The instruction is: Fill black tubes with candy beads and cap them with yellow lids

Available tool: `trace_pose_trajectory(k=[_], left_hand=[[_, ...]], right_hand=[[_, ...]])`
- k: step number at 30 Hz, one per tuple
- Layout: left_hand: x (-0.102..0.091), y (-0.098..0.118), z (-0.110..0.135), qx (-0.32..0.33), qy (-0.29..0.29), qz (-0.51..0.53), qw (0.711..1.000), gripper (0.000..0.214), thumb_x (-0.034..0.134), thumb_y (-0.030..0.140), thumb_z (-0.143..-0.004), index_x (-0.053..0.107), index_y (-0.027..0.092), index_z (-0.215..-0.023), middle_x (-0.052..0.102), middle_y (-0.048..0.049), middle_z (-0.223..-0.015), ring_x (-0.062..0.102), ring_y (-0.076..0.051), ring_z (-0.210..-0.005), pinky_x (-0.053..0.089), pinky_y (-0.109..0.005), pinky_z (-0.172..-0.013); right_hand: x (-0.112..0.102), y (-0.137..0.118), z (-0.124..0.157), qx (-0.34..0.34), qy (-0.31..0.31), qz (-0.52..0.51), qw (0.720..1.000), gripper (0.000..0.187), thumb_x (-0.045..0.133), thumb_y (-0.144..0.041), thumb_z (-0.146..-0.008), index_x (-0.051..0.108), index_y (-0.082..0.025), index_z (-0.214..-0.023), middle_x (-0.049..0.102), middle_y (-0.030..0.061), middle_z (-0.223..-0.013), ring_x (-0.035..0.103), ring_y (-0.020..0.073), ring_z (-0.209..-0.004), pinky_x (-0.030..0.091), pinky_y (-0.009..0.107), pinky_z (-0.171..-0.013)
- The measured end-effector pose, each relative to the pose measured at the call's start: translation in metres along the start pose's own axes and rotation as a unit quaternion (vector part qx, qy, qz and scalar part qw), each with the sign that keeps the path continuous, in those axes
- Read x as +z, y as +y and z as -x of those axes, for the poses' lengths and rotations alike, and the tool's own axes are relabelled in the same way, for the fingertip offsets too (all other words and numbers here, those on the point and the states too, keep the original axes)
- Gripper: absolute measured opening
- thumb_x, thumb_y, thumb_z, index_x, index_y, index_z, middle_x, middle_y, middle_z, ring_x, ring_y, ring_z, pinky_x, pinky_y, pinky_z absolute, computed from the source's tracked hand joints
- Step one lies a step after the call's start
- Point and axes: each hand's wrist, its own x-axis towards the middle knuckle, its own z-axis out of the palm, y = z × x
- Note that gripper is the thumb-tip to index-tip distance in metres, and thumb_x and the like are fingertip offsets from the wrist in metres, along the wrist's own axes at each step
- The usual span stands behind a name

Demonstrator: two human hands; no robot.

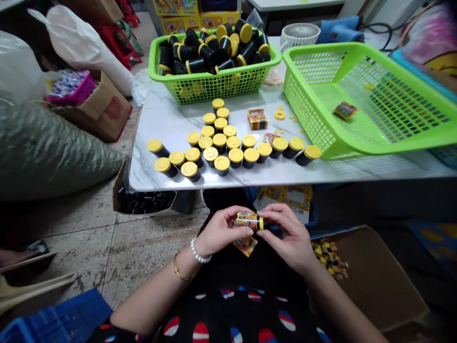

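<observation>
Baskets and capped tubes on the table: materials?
The green basket looks like moulded plastic: glossy, with an even, fine grid. The tubes seem matte black plastic, under smooth yellow caps, also likely plastic; the look leaves cardboard open for the tube bodies.

The printed tube point(249, 221) is showing a glossy film wrap, and the loose tubes point(220, 142) are gleaming in smooth black plastic under matt yellow caps. The marble-patterned surface point(171, 119) is shining smooth, the green plastic basket point(307, 112) is looking glossy, and the cardboard box point(107, 107) is looking matt and rough.
</observation>
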Motion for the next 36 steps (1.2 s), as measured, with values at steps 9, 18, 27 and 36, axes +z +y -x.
trace_pose_trajectory(k=[9,18,27,36], left_hand=[[0.013,-0.001,0.0,0.01,-0.007,-0.063,0.998,0.038,0.081,0.028,-0.067,0.066,0.013,-0.099,0.068,-0.0037,-0.086,0.062,-0.012,-0.073,0.049,-0.024,-0.072],[0.017,0.005,0.006,0.141,0.071,-0.322,0.934,0.041,0.081,0.031,-0.067,0.068,0.02,-0.105,0.069,-0.0063,-0.1,0.063,-0.021,-0.092,0.048,-0.032,-0.088],[0.018,-0.001,0.009,0.056,0.046,-0.146,0.987,0.031,0.073,0.028,-0.077,0.064,0.016,-0.104,0.069,-0.0088,-0.1,0.066,-0.02,-0.089,0.053,-0.031,-0.08],[0.022,0.009,0.011,0.234,0.001,-0.333,0.913,0.066,0.074,0.023,-0.076,0.047,0.022,-0.136,0.062,-0.0122,-0.125,0.06,-0.023,-0.109,0.046,-0.036,-0.097]], right_hand=[[0.003,0.005,0.007,0.084,0.025,-0.082,0.993,0.017,0.073,-0.023,-0.078,0.067,-0.024,-0.094,0.064,0.003,-0.09,0.062,0.0159,-0.079,0.053,0.027,-0.07],[0.003,-0.006,0.016,0.236,0.027,-0.185,0.954,0.03,0.077,-0.028,-0.075,0.064,-0.021,-0.101,0.069,0.0045,-0.093,0.066,0.0162,-0.08,0.056,0.029,-0.077],[0.001,-0.005,0.015,0.123,0.033,-0.136,0.982,0.023,0.076,-0.021,-0.075,0.071,-0.023,-0.097,0.062,0.0064,-0.109,0.064,0.02,-0.097,0.056,0.032,-0.085],[0.013,0.001,0.014,0.344,0.008,-0.384,0.857,0.028,0.078,-0.036,-0.072,0.07,-0.016,-0.089,0.073,0.0061,-0.083,0.069,0.0181,-0.072,0.057,0.033,-0.072]])
